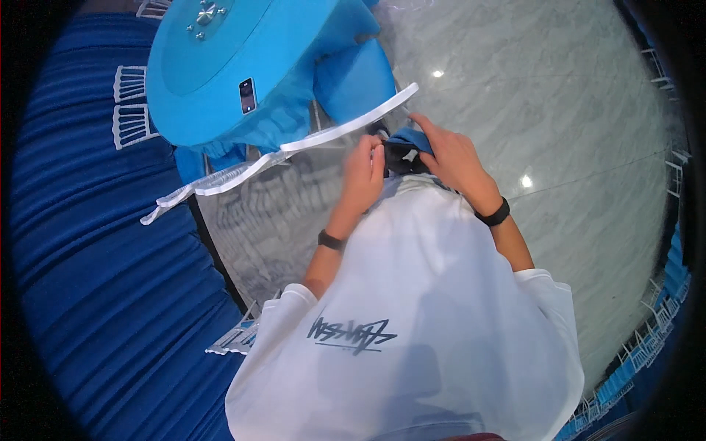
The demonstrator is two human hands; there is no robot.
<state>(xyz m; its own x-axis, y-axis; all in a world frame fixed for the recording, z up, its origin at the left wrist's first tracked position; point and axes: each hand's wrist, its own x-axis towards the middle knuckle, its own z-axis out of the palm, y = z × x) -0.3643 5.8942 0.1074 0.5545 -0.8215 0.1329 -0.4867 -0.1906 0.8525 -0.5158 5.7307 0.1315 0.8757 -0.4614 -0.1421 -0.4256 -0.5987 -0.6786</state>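
Bundle (401, 156) of dark material, upper centre of frame: probably light and soft, best held by its edges. Pinched at left edge by left hand (364, 170), with right hand (457, 160) at right edge, forefinger outstretched, closure unclear.

Black item (401, 156) you hold: smooth, dull sheen; plastic or leather, can't tell. Blue piece (412, 137) against it: matt, cloth-like. Your shirt (441, 309): soft matt white cloth, dark print. Your wristbands (494, 214): black, matt. Far left, tabletop (287, 37): smooth blue cloth, gathered into folds at the edge; on it, shiny metal pieces (207, 12) and a phone (248, 95), glossy dark face. Chair cover (357, 81): taut blue cloth. White chair rail (353, 126): smooth, hard-looking. Left, drape (95, 242): pleated deep-blue cloth, matt. Right, floor (588, 162): polished, grey-veined, marble-like, bright glints.
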